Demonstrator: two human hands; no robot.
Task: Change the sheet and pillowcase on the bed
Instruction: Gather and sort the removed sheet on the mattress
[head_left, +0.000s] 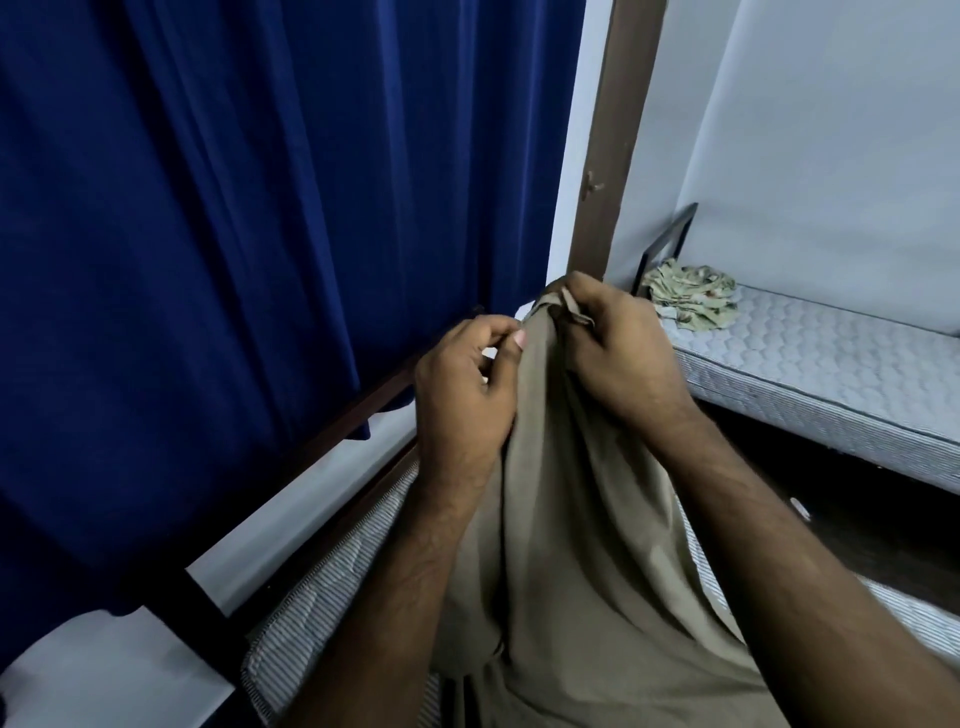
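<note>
Khaki sheet (571, 519): bunched top edge raised between both hands, soft matte cloth hanging in long folds toward camera, long axis near vertical, over striped mattress (311, 613). Left hand (462, 384) fingers curled, thumb pinching edge. Right hand (618, 353) fingers closed round gathered corner. Navy curtain (234, 208) left. Quilted mattress (831, 374) right, crumpled patterned cloth (693, 301) on it.
</note>
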